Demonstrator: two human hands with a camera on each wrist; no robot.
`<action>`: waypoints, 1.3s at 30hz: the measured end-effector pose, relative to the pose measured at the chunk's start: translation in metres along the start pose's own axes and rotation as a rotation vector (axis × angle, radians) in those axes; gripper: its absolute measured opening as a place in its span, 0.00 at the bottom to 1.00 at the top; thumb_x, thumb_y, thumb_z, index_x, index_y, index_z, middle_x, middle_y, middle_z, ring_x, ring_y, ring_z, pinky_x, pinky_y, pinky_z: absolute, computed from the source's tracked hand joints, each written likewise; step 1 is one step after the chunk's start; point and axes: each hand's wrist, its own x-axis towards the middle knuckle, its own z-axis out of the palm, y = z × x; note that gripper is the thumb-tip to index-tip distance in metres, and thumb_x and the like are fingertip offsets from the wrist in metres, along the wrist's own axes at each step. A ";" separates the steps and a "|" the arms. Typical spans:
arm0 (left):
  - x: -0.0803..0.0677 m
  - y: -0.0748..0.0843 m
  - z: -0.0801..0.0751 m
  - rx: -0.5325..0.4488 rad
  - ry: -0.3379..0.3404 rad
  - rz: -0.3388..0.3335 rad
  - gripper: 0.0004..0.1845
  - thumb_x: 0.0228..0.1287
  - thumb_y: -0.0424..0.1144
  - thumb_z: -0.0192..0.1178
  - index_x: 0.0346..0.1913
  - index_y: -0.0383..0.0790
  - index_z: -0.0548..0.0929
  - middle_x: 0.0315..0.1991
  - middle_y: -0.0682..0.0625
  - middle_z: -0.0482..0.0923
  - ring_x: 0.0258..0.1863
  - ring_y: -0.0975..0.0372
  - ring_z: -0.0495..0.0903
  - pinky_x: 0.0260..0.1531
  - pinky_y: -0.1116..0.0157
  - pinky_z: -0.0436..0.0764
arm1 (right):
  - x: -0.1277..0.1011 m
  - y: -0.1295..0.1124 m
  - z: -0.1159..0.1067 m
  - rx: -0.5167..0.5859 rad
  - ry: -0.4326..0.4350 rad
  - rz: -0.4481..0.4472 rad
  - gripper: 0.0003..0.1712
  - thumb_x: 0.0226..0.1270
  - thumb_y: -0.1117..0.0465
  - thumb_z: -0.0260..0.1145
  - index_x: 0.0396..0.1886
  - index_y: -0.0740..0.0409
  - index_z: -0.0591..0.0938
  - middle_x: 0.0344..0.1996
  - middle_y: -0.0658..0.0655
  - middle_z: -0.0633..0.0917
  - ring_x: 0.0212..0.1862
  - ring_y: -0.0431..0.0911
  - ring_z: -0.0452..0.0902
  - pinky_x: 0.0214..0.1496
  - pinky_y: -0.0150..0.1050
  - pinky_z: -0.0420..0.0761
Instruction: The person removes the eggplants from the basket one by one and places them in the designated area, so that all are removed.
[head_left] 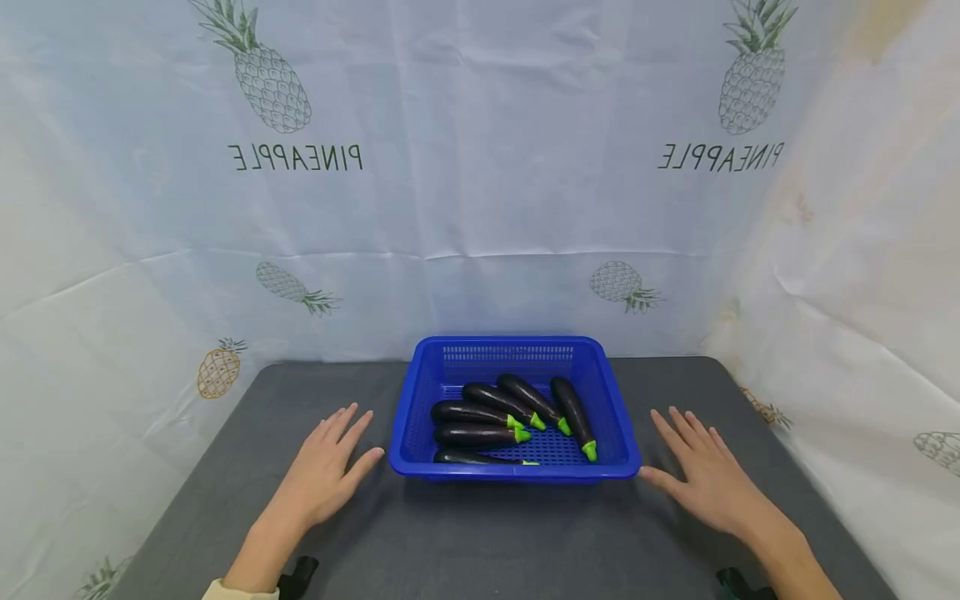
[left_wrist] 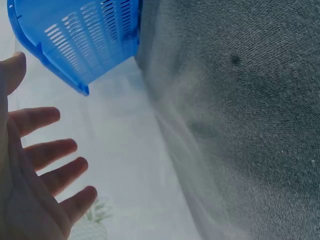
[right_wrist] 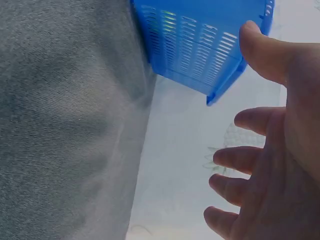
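A blue plastic basket [head_left: 517, 472] with slotted walls stands at the middle of the far half of the table. Several dark eggplants [head_left: 480, 435] with bright green stems lie inside it; the nearest one is partly hidden by the front rim. To the basket's left is my left hand [head_left: 321, 475], fingers spread and holding nothing, a small gap from the rim. My right hand [head_left: 708, 479] is on the other side, its fingers also spread, the thumb tip close to the basket's right front corner. Both wrist views show the basket's side wall [left_wrist: 90, 40] beyond relaxed fingers.
Dark grey cloth covers the table [head_left: 480, 542]. Behind it hangs a pale curtain [head_left: 517, 192] printed with pineapples, touching the far edge, and similar sheets close off the left and right sides. A black strap [head_left: 298, 577] sits at the left wrist.
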 end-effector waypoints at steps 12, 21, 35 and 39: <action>0.011 0.018 0.009 -0.215 0.121 0.006 0.29 0.79 0.51 0.51 0.74 0.39 0.70 0.71 0.37 0.68 0.70 0.40 0.66 0.63 0.35 0.67 | 0.004 -0.005 -0.016 0.101 -0.002 -0.021 0.47 0.74 0.40 0.62 0.81 0.58 0.57 0.77 0.74 0.55 0.77 0.73 0.44 0.72 0.73 0.44; 0.023 0.026 0.026 -0.420 0.135 -0.048 0.27 0.78 0.52 0.54 0.72 0.42 0.72 0.68 0.41 0.71 0.64 0.46 0.74 0.59 0.41 0.75 | 0.013 -0.023 -0.024 0.077 0.027 -0.044 0.44 0.74 0.38 0.61 0.80 0.55 0.61 0.76 0.70 0.59 0.75 0.71 0.52 0.64 0.75 0.59; 0.039 0.026 0.037 -0.730 0.099 -0.145 0.27 0.75 0.51 0.59 0.71 0.43 0.73 0.67 0.39 0.69 0.63 0.42 0.74 0.58 0.41 0.77 | 0.034 -0.060 -0.032 0.094 0.007 -0.107 0.41 0.76 0.36 0.55 0.78 0.55 0.65 0.74 0.65 0.66 0.73 0.66 0.60 0.65 0.72 0.64; 0.042 0.025 0.038 -0.772 0.072 -0.151 0.28 0.75 0.49 0.60 0.72 0.44 0.72 0.68 0.38 0.68 0.63 0.42 0.74 0.57 0.43 0.78 | 0.041 -0.072 -0.035 0.075 0.010 -0.134 0.40 0.77 0.36 0.55 0.77 0.55 0.67 0.73 0.64 0.68 0.73 0.65 0.61 0.66 0.70 0.65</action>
